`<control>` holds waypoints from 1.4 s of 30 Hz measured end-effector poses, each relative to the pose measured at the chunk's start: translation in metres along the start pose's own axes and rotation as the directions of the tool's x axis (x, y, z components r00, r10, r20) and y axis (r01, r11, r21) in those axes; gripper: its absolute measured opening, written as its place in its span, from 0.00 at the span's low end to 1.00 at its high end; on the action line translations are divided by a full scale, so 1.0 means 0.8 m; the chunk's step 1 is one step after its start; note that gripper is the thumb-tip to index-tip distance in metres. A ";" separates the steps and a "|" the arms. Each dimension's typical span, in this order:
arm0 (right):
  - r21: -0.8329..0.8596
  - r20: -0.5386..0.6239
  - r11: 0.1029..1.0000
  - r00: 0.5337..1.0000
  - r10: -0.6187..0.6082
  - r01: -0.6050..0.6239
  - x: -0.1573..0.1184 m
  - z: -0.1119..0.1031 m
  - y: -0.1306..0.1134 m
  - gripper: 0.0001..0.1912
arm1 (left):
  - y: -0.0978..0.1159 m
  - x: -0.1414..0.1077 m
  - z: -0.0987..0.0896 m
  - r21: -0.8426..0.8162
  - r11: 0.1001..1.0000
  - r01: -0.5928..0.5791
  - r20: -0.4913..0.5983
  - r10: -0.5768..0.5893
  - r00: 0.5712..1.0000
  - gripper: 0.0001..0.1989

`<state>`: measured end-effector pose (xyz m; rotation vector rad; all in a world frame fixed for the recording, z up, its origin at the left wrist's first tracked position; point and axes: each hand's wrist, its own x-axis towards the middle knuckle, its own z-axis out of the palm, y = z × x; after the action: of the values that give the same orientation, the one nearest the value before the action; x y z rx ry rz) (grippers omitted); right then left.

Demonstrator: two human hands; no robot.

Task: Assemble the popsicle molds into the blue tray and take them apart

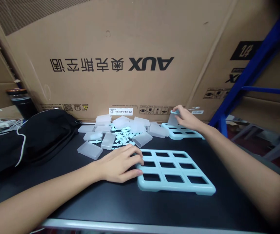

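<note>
My left hand [122,163] closes on the left edge of a light-blue plastic frame [163,188], which lies flat and has several square openings. Farther back on the right, my right hand [186,117] pinches a translucent plastic box [172,119] with a light-blue edge at its top. That box stands upright at the left part of a second light-blue frame [172,136]; whether it sits in an opening I cannot tell. Left of this frame lies a loose heap of translucent plastic boxes [108,140] around small light-blue plastic pieces [123,136].
A large cardboard box [110,35] with upside-down print rises behind the black table [101,203]. On the left are a black bag [49,130], a white cable [21,146] and a dark cylinder with a copper-coloured rim [24,102]. A blue metal frame [249,74] stands at the right.
</note>
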<state>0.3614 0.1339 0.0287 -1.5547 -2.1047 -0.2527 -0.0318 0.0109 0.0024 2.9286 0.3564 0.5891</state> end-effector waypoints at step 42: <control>-0.144 0.015 0.973 0.982 0.186 -0.182 -0.020 0.055 -0.021 0.35 | -0.004 -0.004 0.003 -0.005 1.000 -0.023 -0.010 0.023 1.000 0.12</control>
<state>0.3367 0.1342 -0.0147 -1.8343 -1.9835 -0.3228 -0.0339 0.0127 -0.0016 2.9295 0.3218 0.6071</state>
